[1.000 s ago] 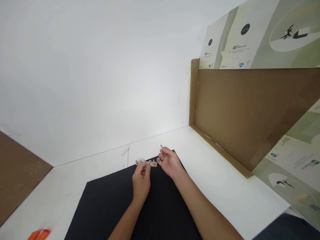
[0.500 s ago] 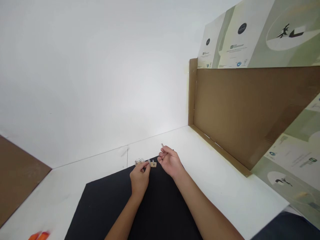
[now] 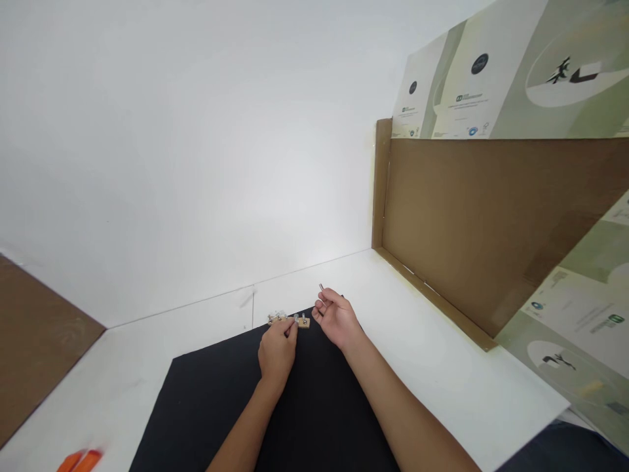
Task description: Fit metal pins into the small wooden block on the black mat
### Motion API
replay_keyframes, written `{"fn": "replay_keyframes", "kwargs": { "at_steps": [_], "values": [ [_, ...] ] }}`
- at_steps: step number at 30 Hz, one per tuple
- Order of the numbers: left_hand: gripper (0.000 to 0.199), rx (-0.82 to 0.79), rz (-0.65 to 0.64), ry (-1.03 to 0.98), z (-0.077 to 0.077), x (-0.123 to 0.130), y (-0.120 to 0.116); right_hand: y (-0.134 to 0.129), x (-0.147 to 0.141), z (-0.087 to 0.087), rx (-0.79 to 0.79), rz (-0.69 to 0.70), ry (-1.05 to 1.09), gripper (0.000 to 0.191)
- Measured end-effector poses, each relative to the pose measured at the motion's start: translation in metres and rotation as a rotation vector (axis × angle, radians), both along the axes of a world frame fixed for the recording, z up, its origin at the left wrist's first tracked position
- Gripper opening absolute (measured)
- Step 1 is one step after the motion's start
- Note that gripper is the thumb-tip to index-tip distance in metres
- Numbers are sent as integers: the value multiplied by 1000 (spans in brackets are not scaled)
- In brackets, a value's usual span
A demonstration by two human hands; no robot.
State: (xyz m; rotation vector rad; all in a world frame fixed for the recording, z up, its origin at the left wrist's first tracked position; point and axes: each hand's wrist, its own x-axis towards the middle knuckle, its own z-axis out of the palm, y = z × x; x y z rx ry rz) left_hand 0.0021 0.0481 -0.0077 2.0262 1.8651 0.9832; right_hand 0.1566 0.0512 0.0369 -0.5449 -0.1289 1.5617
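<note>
A small wooden strip [image 3: 303,322] with metal screws and clear pieces on it lies at the far edge of the black mat [image 3: 216,387]. My left hand [image 3: 278,347] is at the strip, its thumb and index finger pinched on a small clear piece [image 3: 296,317]. Part of the strip is hidden behind these fingers. Just right of the strip, my right hand [image 3: 337,319] is raised palm up, its fingers closed on a thin metal rod [image 3: 321,286] whose tip points up and away.
Orange handles [image 3: 81,461] lie at the lower left on the white table [image 3: 432,373]. A brown cardboard panel [image 3: 491,210] with printed sheets stands on the right, another brown panel [image 3: 39,347] on the left. A white wall rises behind.
The whole view has shifted slightly. My left fingers sit a little lower against the clear piece, and more of the strip shows. My right hand keeps its hold on the rod.
</note>
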Motion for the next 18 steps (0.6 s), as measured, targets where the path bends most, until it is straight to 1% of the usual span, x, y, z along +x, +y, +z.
{"fn": "replay_keyframes", "kwargs": {
  "at_steps": [7,18],
  "values": [
    [23,-28,27,76,4,-2,-2,0,3,-1,-74,-19,-24,11],
    [25,-31,16,137,6,0,-4,2,2,-3,-82,-21,-28,10]
  ]
}}
